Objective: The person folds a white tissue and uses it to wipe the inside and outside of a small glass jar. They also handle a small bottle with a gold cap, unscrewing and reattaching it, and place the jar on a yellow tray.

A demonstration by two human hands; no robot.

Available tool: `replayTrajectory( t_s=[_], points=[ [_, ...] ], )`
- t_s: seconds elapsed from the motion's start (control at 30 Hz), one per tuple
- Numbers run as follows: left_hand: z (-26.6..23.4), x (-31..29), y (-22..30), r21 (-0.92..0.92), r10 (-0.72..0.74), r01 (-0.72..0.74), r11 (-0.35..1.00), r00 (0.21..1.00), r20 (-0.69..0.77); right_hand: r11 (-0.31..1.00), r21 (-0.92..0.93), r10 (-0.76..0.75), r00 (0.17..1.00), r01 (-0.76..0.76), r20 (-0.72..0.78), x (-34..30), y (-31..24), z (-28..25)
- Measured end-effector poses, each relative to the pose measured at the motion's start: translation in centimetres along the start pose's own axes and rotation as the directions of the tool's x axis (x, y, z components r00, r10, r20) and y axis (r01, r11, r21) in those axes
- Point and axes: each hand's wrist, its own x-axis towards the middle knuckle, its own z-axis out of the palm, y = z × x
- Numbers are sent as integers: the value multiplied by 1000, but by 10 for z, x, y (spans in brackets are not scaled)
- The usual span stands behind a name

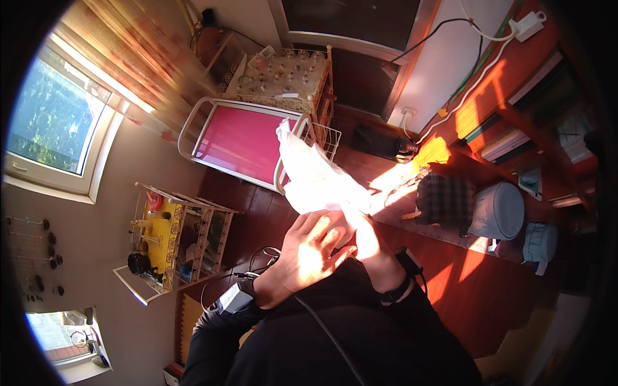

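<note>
A crumpled white cloth-like sheet (315, 177) rises in front of me, so bright in the sunlight that I cannot make out its material. My left hand (309, 251) has its bent fingers, slightly apart, over the lower end of the sheet. Close beside it, my right hand (371, 248) is closed on the sheet's lower right edge; glare washes out most of its fingers. The two hands almost meet, and the left fingers hide part of the right palm.
Beyond the sheet is a cart with a pink top (241, 141); small items cover a table (283, 74) behind it. A yellow-topped shelf cart (154, 238) stands left. On the right are a checked cloth (444, 199), a pale round bin (499, 212) and a bookshelf (508, 145). Cables (270, 254) hang near my left forearm.
</note>
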Motion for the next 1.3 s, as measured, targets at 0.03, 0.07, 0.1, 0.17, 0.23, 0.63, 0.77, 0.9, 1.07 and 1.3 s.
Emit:
replayTrajectory(
  t_s=[0.03, 0.07, 0.1, 0.17, 0.23, 0.63, 0.77, 0.9, 1.07, 1.3],
  points=[
    [-3, -3, -5, -102, -44, 37, 994, 996, -76, 1000, -19, -11, 1000, 11, -4, -2, 0, -9],
    [-6, -5, -12, -183, -185, 155, 971, 970, -160, 997, 43, 66, 996, -63, -57, -4, -1, -17],
    [-9, -7, -19, -300, -334, 255, 919, 908, -253, 995, 95, 6, 999, -1, -43, -7, -2, -25],
    [-9, -6, -35, -418, -600, 443, 793, 687, -410, 962, 273, 41, 996, -18, -77, -15, -4, -39],
    [-6, 2, -56, -792, -819, 497, 354, 573, -7, 924, 381, 73, 994, -39, -75, -24, -7, -49],
    [-16, -20, -65, -970, -843, 240, 41, 529, 95, 911, 354, 254, 964, -211, -80, -46, -28, -50],
    [-15, -21, -58, -978, -772, 48, -201, 608, 188, 961, 111, 262, 962, -252, -83, -40, -38, -39],
    [-22, -26, -59, -950, -730, 257, -177, 614, 302, 954, 203, 233, 971, -220, -45, -35, -47, -37],
    [-11, -41, -83, -972, -762, 202, -117, 609, 219, 822, 549, 164, 986, -154, 31, -38, -50, -32],
    [27, -56, -122, -851, -792, 501, 157, 579, 194, 696, 712, 52, 996, -92, 77, -52, -38, -47]
  ],
)
